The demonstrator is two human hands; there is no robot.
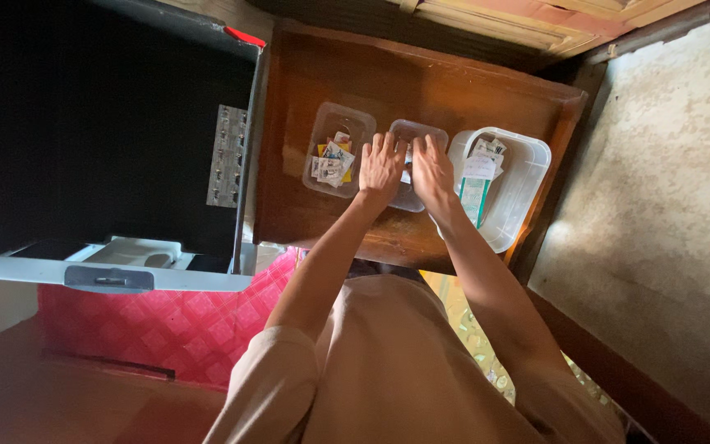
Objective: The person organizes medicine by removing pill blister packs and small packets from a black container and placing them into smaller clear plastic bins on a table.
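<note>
Both my hands rest over a small clear plastic container (413, 131) in the middle of a brown wooden table (388, 74). My left hand (381, 167) lies flat on its left side, fingers spread. My right hand (432, 171) covers its right side, fingers together; whether it grips anything is hidden. Left of them sits a clear container (338, 150) with several small packets in white, yellow and blue. To the right is a larger white tub (519, 177) holding blister strips and paper packets.
A large black box-like appliance (100, 123) with a foil blister strip (228, 156) on its edge stands left of the table. A pink patterned cloth (174, 316) lies below it. A rough concrete wall (667, 205) runs along the right.
</note>
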